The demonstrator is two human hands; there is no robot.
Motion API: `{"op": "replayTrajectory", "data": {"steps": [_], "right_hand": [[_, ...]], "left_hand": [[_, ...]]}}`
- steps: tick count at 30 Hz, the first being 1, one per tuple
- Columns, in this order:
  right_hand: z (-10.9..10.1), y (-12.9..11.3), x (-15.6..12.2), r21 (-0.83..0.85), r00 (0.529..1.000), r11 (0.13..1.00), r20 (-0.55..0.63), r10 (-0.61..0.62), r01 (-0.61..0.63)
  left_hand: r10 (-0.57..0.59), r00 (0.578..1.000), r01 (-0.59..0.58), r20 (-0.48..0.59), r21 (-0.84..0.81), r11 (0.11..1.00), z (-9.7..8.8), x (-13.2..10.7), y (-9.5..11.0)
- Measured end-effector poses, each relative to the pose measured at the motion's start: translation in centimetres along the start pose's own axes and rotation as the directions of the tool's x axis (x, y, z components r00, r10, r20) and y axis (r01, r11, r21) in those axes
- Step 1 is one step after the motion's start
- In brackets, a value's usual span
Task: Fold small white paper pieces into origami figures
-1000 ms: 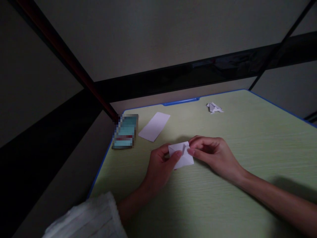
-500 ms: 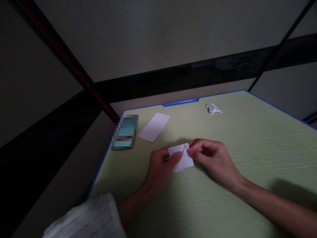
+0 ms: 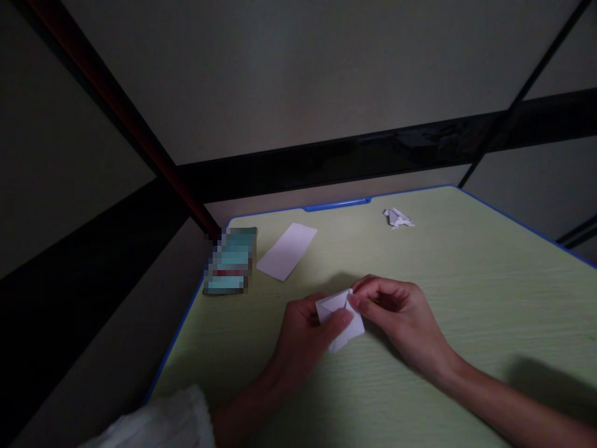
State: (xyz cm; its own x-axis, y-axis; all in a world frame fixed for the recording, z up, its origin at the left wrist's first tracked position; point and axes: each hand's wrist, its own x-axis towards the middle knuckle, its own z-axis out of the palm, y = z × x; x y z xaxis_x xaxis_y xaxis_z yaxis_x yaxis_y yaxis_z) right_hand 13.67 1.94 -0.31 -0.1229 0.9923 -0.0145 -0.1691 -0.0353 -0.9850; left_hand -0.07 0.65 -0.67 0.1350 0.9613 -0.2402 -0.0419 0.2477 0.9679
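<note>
A small folded piece of white paper with diagonal creases is held between both hands, just above the table. My left hand grips it from the left, its thumb lying across the front and its fingers behind. At the upper right corner, my right hand pinches the paper between thumb and fingertips. The backs of the folds are hidden by the fingers and the paper itself.
A flat white paper rectangle lies on the pale green table, beside a blurred-out teal rectangular item. Toward the back right sits a folded paper figure. A blue handle edges the table before the wall.
My left thumb has slid a little right and down across the paper, and the paper has tilted slightly. The whole view has shifted, so everything appears lower.
</note>
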Motion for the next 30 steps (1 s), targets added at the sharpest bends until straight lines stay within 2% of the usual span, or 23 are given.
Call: {"op": "replayTrajectory", "data": {"steps": [4,8,11,30], "right_hand": [[0.0,0.39,-0.05,0.083,0.999,0.996,0.001,0.043,-0.043],[0.15,0.74,0.02,0.263,0.983,0.948,0.003,0.182,-0.176],[0.21,0.77,0.13,0.32,0.968,0.917,0.003,0.252,-0.239],[-0.05,0.87,0.21,0.13,0.988,0.98,-0.017,0.154,-0.15]], "left_hand": [[0.02,1.0,-0.019,-0.004,0.04,0.999,0.05,0.03,-0.07],[0.008,0.999,-0.006,-0.04,0.048,0.999,0.1,0.09,0.01],[0.001,0.999,0.001,-0.048,0.042,0.999,0.08,0.06,0.1],[-0.003,0.999,0.006,-0.037,0.06,0.998,0.13,-0.05,0.16]]}}
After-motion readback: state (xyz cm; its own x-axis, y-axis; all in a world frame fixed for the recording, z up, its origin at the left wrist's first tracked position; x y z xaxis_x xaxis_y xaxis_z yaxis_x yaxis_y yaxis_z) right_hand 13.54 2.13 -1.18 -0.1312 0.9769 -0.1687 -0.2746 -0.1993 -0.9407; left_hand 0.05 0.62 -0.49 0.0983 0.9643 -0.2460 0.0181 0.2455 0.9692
